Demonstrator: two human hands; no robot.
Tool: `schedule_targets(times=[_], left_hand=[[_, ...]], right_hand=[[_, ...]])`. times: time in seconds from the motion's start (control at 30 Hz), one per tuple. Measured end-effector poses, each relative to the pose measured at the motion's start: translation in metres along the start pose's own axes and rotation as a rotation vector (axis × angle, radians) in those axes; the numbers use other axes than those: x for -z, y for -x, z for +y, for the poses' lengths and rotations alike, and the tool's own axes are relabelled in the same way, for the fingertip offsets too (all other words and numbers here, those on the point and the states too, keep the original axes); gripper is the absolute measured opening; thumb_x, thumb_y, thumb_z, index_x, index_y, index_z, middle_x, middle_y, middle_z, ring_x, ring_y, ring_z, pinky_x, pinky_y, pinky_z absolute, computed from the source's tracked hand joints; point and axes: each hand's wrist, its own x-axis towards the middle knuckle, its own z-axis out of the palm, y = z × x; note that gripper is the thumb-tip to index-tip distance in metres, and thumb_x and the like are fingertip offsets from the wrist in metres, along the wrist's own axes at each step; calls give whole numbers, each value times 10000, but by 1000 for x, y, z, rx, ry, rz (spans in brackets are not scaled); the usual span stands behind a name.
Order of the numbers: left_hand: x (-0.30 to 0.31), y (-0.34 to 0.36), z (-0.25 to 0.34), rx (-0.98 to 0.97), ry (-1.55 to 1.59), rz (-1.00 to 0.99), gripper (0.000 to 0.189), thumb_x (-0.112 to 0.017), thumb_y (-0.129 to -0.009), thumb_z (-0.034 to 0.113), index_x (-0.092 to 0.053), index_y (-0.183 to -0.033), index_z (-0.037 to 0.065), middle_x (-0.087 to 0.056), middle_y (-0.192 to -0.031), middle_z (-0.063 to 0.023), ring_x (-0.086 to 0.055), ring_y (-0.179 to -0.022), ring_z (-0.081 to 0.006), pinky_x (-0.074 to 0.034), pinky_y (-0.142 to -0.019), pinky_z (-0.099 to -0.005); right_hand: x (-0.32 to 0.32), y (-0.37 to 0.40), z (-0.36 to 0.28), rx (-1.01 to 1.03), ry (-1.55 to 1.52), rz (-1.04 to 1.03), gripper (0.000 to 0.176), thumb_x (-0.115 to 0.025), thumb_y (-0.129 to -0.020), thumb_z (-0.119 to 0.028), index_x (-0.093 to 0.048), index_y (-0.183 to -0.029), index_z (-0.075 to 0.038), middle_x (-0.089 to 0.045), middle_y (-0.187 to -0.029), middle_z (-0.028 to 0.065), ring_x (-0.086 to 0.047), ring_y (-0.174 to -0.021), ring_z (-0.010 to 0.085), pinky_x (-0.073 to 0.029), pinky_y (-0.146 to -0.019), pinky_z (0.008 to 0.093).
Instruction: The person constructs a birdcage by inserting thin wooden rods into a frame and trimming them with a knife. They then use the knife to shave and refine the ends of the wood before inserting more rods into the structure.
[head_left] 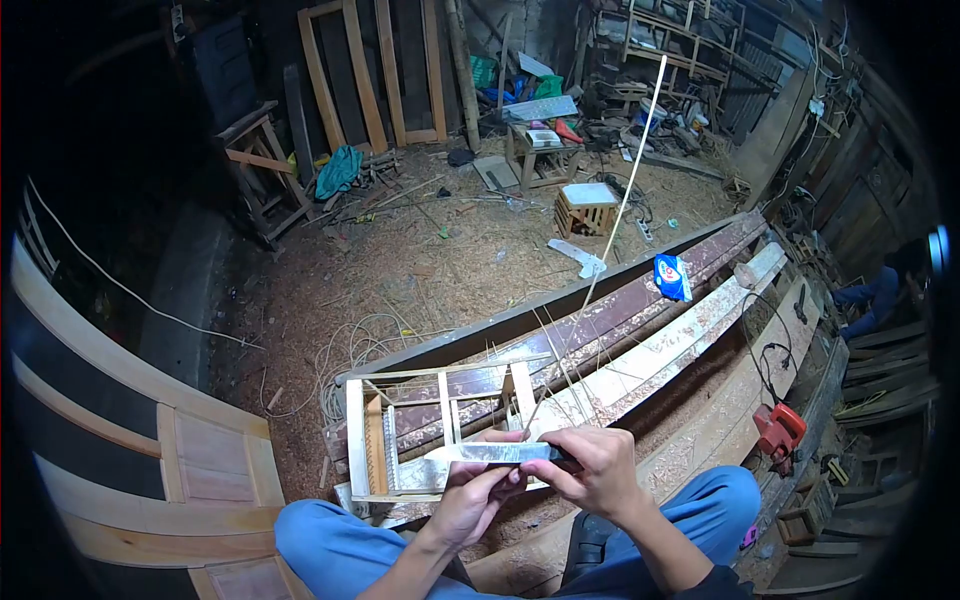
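My right hand (600,465) is closed round the handle of a knife, its thumb against the blade. The broad, shiny knife blade (490,453) points left across my lap. My left hand (475,505) is closed just below and behind the blade, with its fingers on the lower end of a long thin wooden strip (628,190). This strip slants up and away to the right; its lower end is partly hidden by the blade and fingers. Just beyond my hands lies a light wooden frame (443,405) with crossbars. Several thin sticks (575,375) lie across the boards beside it.
Long planks (690,345) with shavings run away to the right, bearing a blue packet (672,278). A red power tool (779,432) with a black cord sits at right. Panelled wooden frames (215,450) stand at left. A slatted crate (586,212) is farther off. A person (880,290) sits at far right.
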Motion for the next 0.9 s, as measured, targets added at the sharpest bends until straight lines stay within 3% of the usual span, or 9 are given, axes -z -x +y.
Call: schedule_targets(times=[0.33, 0.43, 0.5, 0.6, 0.73, 0.83, 0.9], left_hand=[[-8, -4, 1, -39, 92, -11, 229, -529, -999, 61, -553, -1222, 17, -472, -787, -9, -426, -706, -99, -373, -644, -245], [-12, -4, 7, -52, 92, -14, 179, -536, -996, 66, -590, -1166, 47, -445, -740, 4, -406, -674, -93, -349, -616, -254], [-17, -1, 10, -33, 47, 10, 175, -534, -996, 64, -619, -1148, 68, -425, -694, 21, -380, -646, -77, -327, -596, -252], [-17, 0, 10, -37, 66, 16, 235, -519, -989, 42, -601, -1208, 62, -434, -709, 16, -389, -656, -79, -327, -596, -253], [-4, -2, 1, -55, 119, -12, 362, -524, -995, 47, -518, -1358, 45, -478, -798, 7, -422, -709, -78, -368, -614, -248], [-13, 3, 3, 92, 38, 78, 486, -517, -979, 20, -442, -1459, 48, -527, -877, 14, -492, -796, -50, -461, -761, -232], [-15, 3, 4, 104, 8, 75, 482, -518, -980, 28, -445, -1456, 48, -532, -889, 18, -503, -815, -49, -469, -788, -232]], right_hand=[[22, -10, 13, 77, 163, 53, 351, -842, -721, -382, -700, -797, -70, -659, -649, 78, -640, -550, 227, -479, -516, 326], [31, -10, 30, 19, 256, 157, 335, -807, -769, -409, -727, -797, -85, -687, -679, 63, -659, -562, 211, -480, -496, 317], [43, -14, 38, -143, 267, 239, 320, -802, -781, -385, -725, -809, -75, -674, -659, 66, -650, -550, 220, -478, -498, 329], [52, -15, 40, -182, 267, 281, 313, -796, -785, -384, -724, -813, -80, -662, -641, 65, -643, -542, 220, -480, -502, 336], [21, -2, 26, 77, 219, 51, 338, -774, -806, -416, -726, -878, -89, -674, -666, 53, -654, -553, 203, -491, -502, 328], [4, -1, 7, 78, 92, -25, 334, -790, -784, -367, -717, -895, -61, -667, -681, 66, -648, -566, 232, -493, -527, 340], [0, -1, 5, 91, 84, -29, 338, -802, -768, -368, -716, -905, -71, -657, -676, 53, -644, -570, 223, -480, -519, 336]])
